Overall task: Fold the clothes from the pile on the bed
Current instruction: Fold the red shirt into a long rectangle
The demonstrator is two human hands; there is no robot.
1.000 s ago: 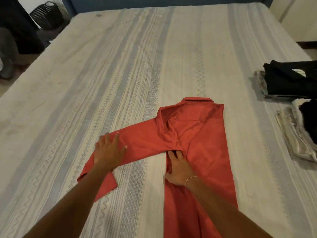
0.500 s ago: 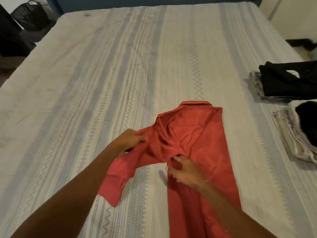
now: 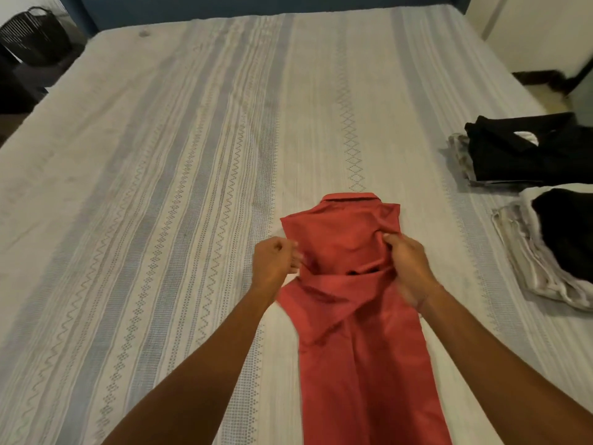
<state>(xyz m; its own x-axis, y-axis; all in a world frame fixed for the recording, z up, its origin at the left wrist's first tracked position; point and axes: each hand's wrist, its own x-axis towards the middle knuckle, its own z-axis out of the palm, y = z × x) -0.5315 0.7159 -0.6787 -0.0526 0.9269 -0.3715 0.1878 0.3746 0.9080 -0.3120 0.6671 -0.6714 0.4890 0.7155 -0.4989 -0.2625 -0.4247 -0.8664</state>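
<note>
The long-sleeved red shirt (image 3: 359,316) lies on the striped bedspread (image 3: 192,155), its left sleeve now drawn across the body. The left hand (image 3: 276,261) pinches the edge; the right hand (image 3: 406,264) grips the sleeve. Bottom fold remains.

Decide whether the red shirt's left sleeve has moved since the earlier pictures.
Yes. The sleeve, earlier stretched left over the striped bedspread, now lies folded right across the red shirt.
</note>
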